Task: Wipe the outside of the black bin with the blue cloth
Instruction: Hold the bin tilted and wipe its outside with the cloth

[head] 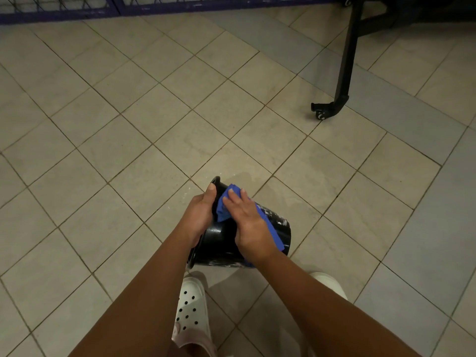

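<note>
The black bin (pixel 221 243) is tipped on its side above the tiled floor, its rim pointing left and its base to the right. White smears mark the wall near the base. My left hand (pixel 199 215) grips the rim, thumb over the edge. My right hand (pixel 246 220) lies flat on the blue cloth (pixel 224 204), pressing it against the bin's upper wall. One end of the cloth trails down past my right wrist.
Beige floor tiles (pixel 128 150) spread all around. A black frame leg with a caster (pixel 332 106) stands at the upper right. A purple mesh barrier (pixel 64 9) runs along the far edge. My white perforated clogs (pixel 192 307) are just below the bin.
</note>
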Tool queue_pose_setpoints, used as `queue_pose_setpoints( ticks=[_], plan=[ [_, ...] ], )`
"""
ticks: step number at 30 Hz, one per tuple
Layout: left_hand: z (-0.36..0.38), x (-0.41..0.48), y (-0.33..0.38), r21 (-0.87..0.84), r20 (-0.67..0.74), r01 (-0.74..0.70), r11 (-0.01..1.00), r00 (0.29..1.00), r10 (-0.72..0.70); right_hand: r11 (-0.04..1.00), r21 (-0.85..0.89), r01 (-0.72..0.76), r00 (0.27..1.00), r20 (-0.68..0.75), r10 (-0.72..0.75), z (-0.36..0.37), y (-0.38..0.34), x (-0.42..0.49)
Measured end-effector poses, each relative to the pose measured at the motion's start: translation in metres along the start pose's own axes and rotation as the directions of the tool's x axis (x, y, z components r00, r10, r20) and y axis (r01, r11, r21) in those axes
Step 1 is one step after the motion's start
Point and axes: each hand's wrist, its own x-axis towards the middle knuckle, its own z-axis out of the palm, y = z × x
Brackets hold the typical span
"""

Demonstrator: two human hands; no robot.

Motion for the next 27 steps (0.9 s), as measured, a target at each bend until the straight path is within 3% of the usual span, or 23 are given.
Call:
queue_pose_setpoints(
  ticks=[3,5,7,10,12,18,22,25,27],
  plan=[
    [-0.004,0.001,0.003,-0.022,-0.002,-0.001,1.0,1.0,0.001,0.974,-0.042,0.222,0.974,0.052,-0.22,0.005,-0.001,-0.013],
    [-0.006,0.0,0.002,0.002,0.016,0.007,1.0,1.0,-0.007,0.956,-0.058,0.286,0.956,0.081,-0.281,0.005,-0.005,-0.013],
    [-0.007,0.001,-0.001,0.009,0.026,0.01,1.0,1.0,-0.011,0.97,-0.048,0.237,0.97,0.067,-0.234,0.004,-0.007,-0.005],
    [-0.005,0.0,-0.003,-0.004,0.046,-0.006,1.0,0.999,0.006,0.999,0.038,0.013,0.998,0.063,-0.016,0.002,-0.013,0.009],
    [-0.006,0.0,-0.004,-0.019,0.045,-0.007,1.0,0.999,0.008,0.998,0.059,-0.026,0.998,0.064,0.022,0.001,-0.014,0.012],
    [-0.012,0.004,-0.002,-0.037,0.033,0.022,0.999,0.999,-0.021,0.963,0.005,0.269,0.948,0.173,-0.266,0.006,-0.004,-0.018],
    [-0.01,0.003,-0.005,-0.021,0.054,0.038,0.999,0.998,-0.036,0.924,-0.045,0.38,0.904,0.231,-0.36,0.003,0.002,-0.028],
    [-0.008,0.003,-0.004,-0.045,0.061,0.041,0.998,0.997,-0.039,0.956,-0.005,0.294,0.942,0.171,-0.288,0.002,0.0,-0.017],
    [-0.007,0.004,-0.003,-0.062,0.059,0.027,0.998,0.998,-0.023,0.989,0.021,0.144,0.984,0.103,-0.146,0.003,-0.004,-0.004]
  ],
)
